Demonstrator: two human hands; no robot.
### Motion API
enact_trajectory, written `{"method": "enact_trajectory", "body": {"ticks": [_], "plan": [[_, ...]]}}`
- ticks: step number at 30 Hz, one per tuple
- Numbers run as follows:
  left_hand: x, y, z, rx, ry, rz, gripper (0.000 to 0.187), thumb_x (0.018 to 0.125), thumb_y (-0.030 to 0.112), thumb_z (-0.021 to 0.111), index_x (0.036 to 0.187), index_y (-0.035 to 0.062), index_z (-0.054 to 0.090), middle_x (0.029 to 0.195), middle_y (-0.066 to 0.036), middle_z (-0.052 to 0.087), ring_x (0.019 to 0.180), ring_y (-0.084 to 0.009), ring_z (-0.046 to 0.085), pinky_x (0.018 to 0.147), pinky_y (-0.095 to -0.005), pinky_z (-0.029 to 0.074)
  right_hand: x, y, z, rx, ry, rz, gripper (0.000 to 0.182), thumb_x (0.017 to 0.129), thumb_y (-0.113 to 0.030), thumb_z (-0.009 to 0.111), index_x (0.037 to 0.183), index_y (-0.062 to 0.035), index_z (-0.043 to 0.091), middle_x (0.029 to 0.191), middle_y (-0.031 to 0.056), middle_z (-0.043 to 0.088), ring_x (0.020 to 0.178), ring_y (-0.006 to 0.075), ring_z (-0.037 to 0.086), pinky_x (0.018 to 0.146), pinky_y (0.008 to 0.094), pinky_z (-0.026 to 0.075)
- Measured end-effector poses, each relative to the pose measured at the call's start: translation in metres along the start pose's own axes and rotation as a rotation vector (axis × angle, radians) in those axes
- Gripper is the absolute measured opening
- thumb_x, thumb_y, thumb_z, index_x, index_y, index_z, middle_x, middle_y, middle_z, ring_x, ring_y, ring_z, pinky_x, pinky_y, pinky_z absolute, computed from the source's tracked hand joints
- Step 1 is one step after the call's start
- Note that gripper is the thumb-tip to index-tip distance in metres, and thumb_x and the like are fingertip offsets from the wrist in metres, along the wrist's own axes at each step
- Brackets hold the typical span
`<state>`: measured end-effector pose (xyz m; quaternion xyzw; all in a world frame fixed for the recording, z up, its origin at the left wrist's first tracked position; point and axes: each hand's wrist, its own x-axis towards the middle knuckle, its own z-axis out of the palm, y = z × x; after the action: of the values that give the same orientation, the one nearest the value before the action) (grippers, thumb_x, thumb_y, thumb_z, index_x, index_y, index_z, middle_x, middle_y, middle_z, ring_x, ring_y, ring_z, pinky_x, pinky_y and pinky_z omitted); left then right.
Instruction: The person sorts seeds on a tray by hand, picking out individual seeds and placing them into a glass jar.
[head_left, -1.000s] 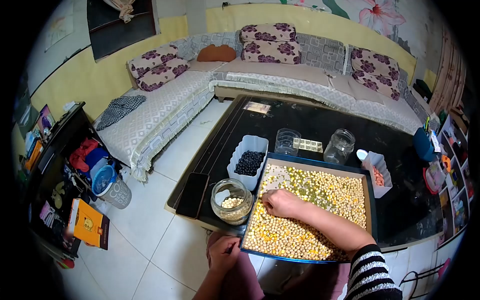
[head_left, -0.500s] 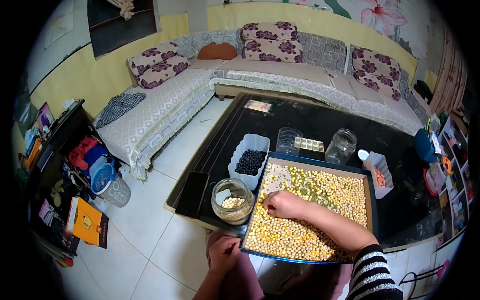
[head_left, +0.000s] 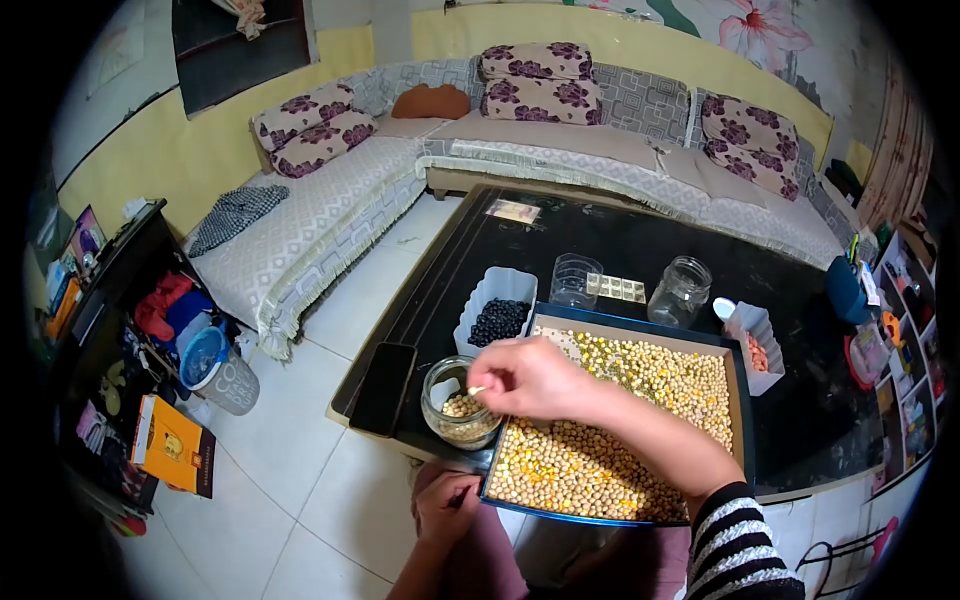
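My right hand (head_left: 535, 378) is pinched on a small pale bean (head_left: 477, 390), held above the right side of a glass jar's mouth. Pale beans lie in the bottom of that glass jar (head_left: 435, 405), at the near left of the table. Under my right forearm is a shallow box (head_left: 742, 400) with a blue edge, spread with pale beans, yellow corn kernels and small green beans. My left hand (head_left: 448, 508) rests on my thigh by the box's near left corner, its fingers curled; I see nothing in them.
On the black table (head_left: 620, 235) are a ridged plastic container of black beans (head_left: 500, 322), a phone (head_left: 383, 390), a clear cup (head_left: 575, 280), another glass jar (head_left: 680, 290), a white lid (head_left: 725, 309) and a container of pinkish nuts (head_left: 757, 352). A sofa (head_left: 560, 150) stands behind.
My right hand has risen out of the box and moved left to the jar's mouth, now with a pale bean between its fingertips. My left hand has stayed in place.
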<state>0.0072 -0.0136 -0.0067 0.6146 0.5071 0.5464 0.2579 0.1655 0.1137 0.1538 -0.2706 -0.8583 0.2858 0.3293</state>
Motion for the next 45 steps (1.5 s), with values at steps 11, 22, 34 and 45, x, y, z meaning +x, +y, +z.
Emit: {"method": "enact_trajectory", "body": {"ticks": [11, 22, 34, 45], "plan": [[0.004, 0.007, 0.0, 0.035, 0.023, 0.11, 0.011, 0.069, -0.003, 0.062, 0.079, 0.0008, 0.063, 0.072, -0.007, 0.061, 0.062, -0.0135, 0.056, 0.057, -0.0235, 0.045, -0.03, 0.026, -0.014, -0.246, 0.012, 0.102, 0.012, 0.069, -0.008, 0.066, 0.08, -0.0042, 0.062, 0.075, 0.0077, 0.061, 0.065, 0.0175, 0.06, 0.06, 0.0283, 0.05], [0.003, 0.001, 0.001, 0.002, 0.018, 0.106, 0.011, 0.069, -0.004, 0.061, 0.079, -0.0002, 0.062, 0.072, -0.007, 0.06, 0.061, -0.0128, 0.054, 0.055, -0.0226, 0.043, -0.085, 0.081, -0.009, -0.387, -0.318, 0.358, 0.013, 0.067, -0.005, 0.063, 0.079, -0.0033, 0.059, 0.071, 0.0126, 0.059, 0.07, 0.0254, 0.06, 0.065, 0.0347, 0.049], [0.001, 0.0, 0.0, 0.0, -0.001, 0.054, 0.011, 0.069, -0.001, 0.063, 0.081, 0.0009, 0.062, 0.073, -0.008, 0.061, 0.062, -0.0151, 0.056, 0.056, -0.024, 0.044, -0.082, 0.094, -0.018, -0.384, -0.192, 0.437, 0.01, 0.066, -0.011, 0.062, 0.074, -0.0054, 0.062, 0.074, 0.0106, 0.062, 0.066, 0.0236, 0.06, 0.065, 0.0327, 0.05], [0.005, 0.006, 0.0, -0.023, 0.015, 0.108, 0.01, 0.07, -0.004, 0.06, 0.079, -0.0008, 0.062, 0.071, -0.007, 0.059, 0.059, -0.011, 0.052, 0.054, -0.0219, 0.042, -0.072, 0.092, -0.012, -0.519, -0.367, 0.38, 0.013, 0.071, -0.011, 0.062, 0.081, -0.0035, 0.063, 0.085, 0.0124, 0.062, 0.077, 0.0267, 0.061, 0.073, 0.0341, 0.049]]}}
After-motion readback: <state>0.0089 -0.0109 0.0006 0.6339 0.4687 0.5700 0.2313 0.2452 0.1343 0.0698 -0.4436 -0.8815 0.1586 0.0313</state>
